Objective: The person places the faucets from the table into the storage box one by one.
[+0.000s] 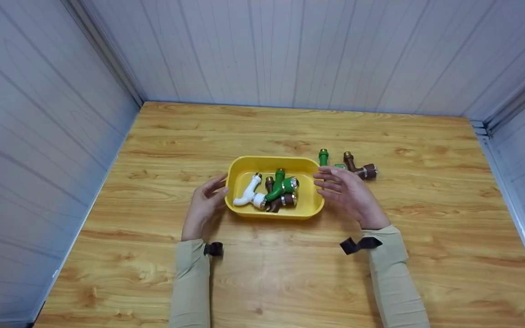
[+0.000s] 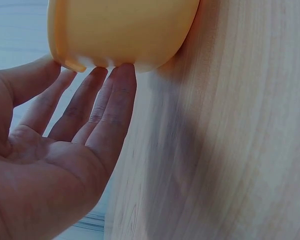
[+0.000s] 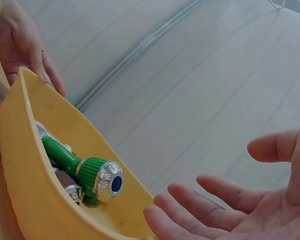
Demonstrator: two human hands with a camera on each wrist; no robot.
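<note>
A yellow plastic bin (image 1: 269,158) sits on the table between both hands. Inside lie a white tap (image 1: 247,195), a green tap (image 1: 278,188) and a brown tap (image 1: 288,200), the green one partly over the brown. My left hand (image 1: 204,205) touches the bin's left end; in the left wrist view its long fingertips meet the wall and the thumb is at the rim. Beside the right end is my right hand (image 1: 350,196), fingers spread and nearly straight. Whether its fingertips touch the rim I cannot tell.
Behind the right hand, another green tap (image 1: 323,157) and another brown tap (image 1: 358,169) lie on the wooden table (image 1: 280,273), partly hidden by that hand. Pale panel walls (image 1: 271,54) stand at the back and both sides.
</note>
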